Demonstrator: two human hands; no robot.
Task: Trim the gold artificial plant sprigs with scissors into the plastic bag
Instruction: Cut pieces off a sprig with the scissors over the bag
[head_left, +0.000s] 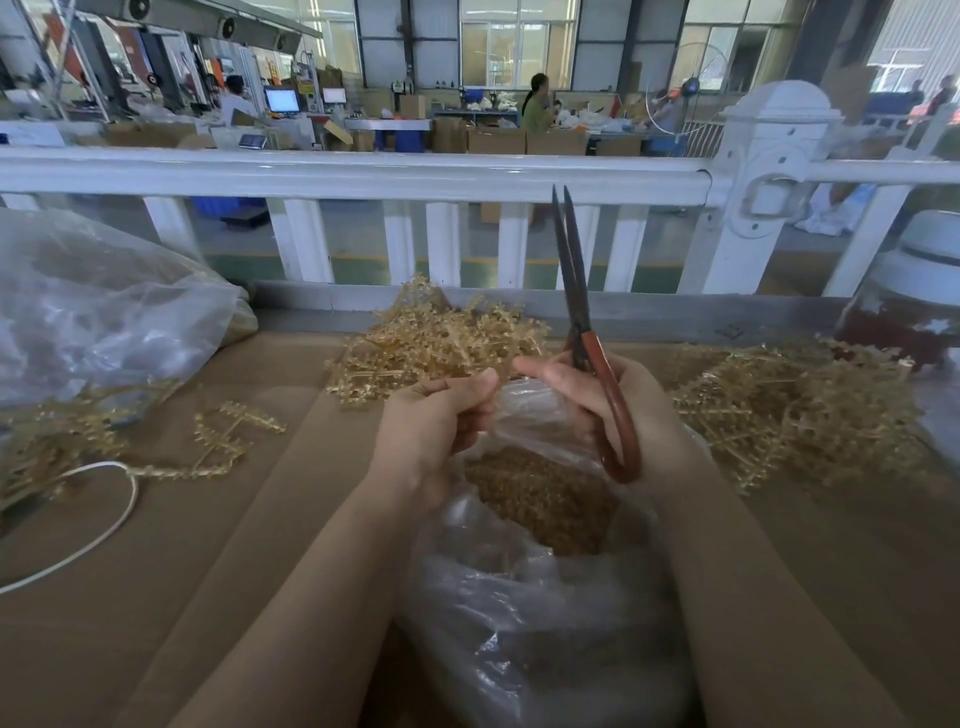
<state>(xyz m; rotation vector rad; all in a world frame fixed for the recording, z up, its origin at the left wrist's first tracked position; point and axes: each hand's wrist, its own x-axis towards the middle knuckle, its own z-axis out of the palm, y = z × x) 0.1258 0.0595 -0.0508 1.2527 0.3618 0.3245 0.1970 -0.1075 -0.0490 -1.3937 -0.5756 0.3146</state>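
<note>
The scissors (582, 332) are showing dull, dark metal blades and glossy reddish-brown handles. The plastic bag (545, 597) is looking thin, clear and crinkled, glinting softly. The gold sprigs (436, 338) at twelve o'clock are gleaming like plastic. The tabletop (156, 571) is wearing matt brown cardboard.

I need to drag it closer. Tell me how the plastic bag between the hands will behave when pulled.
The plastic bag looks thin and crumpled, so it will probably stretch and fold rather than slide as one piece. The gold trimmings heaped inside likely weigh it down. Its open mouth may sag and spill.
</note>
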